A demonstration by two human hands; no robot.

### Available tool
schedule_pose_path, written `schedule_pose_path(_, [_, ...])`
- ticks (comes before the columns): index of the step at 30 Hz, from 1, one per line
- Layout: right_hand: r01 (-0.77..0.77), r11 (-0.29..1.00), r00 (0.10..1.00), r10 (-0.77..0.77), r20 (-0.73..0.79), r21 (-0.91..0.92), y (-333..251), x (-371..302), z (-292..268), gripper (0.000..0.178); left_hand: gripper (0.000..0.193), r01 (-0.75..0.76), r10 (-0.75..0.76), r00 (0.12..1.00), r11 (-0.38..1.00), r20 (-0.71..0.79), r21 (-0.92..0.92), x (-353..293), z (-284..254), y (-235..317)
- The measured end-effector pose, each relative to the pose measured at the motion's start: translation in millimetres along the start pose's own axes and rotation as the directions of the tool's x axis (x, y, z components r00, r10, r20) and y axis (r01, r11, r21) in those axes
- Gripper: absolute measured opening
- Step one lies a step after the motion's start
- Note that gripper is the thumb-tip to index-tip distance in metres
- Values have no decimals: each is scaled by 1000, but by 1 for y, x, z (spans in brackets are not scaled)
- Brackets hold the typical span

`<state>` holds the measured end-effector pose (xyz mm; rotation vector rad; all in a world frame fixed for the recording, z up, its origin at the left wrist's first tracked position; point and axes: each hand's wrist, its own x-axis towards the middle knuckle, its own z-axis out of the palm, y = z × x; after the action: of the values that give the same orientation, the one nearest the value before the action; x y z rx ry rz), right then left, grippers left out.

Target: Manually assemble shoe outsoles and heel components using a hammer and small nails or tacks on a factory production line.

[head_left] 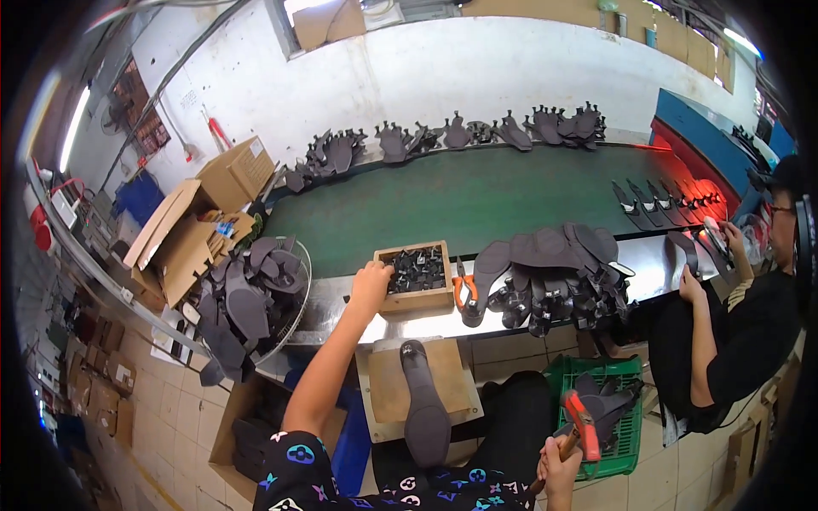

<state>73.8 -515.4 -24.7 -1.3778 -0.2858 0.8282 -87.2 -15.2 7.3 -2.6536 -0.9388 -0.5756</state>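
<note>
My left hand [372,284] is at the left wall of a small wooden box [417,301] filled with small black parts [417,268]. Its fingers are curled in, and what they hold, if anything, is hidden. Low at the right, my right hand [558,468] grips the wooden handle of a hammer [582,423] with a red head. Between my arms a dark shoe sole [427,426] lies lengthwise on a tan board [381,383], its narrow heel end away from me and its wide end overhanging the near edge. Orange-handled pliers [465,291] rest beside the box.
Dark soles [567,251] are heaped right of the pliers. Beyond runs a green conveyor belt [383,204], with heeled soles along its far side. A round basket [305,277] of soles stands left, a green crate [629,456] right. A co-worker [733,341] handles soles at the right.
</note>
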Motion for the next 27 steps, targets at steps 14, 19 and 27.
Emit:
schedule_pose_path(14, [275, 957, 925, -239, 294, -89, -24, 66, 60, 24, 15, -35, 50, 961, 997, 271, -63, 29, -8, -10])
schedule_pose_path(19, [329, 941, 916, -296, 272, -84, -31, 64, 82, 23, 15, 64, -42, 932, 997, 360, -47, 42, -13, -7])
schedule_pose_path(27, [349, 924, 913, -298, 279, -156, -45, 60, 82, 22, 18, 214, -135, 945, 944, 299, -250, 31, -11, -17])
